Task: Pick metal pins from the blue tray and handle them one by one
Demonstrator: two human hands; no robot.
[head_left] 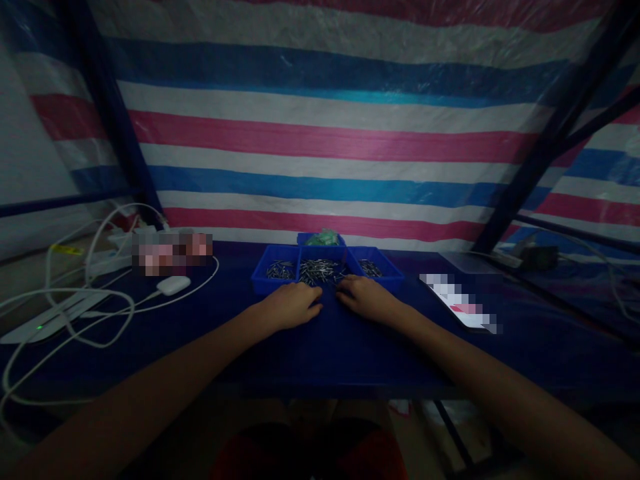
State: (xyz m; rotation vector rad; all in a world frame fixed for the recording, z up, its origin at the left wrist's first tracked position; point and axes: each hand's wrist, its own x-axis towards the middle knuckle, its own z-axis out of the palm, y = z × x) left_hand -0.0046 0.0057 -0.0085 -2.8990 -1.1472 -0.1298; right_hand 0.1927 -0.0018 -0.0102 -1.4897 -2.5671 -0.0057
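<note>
Small, thin metal pieces that look like nails or screws (318, 269) fill the middle bin of a blue divided tray (273, 285). Smaller heaps of similar metal pieces lie in the left compartment (280, 270) and the right compartment (371, 268). My left hand (293, 304) rests at the tray's front edge, left of centre, thumb apart from the fingers, with nothing visible in it. Across a narrow gap, my right hand (369, 297) lies at the front right of the middle bin, fingers loosely spread. Its fingertips are close to the metal pieces; nothing held shows.
Behind the tray, another blue bin holds greenish plastic bags (323, 238). A phone-like device (457, 303), partly blurred out, lies at right. White cables (133, 310), a white charger (173, 285) and a flat white device (55, 317) crowd the left. Striped sheeting (320, 143) hangs behind.
</note>
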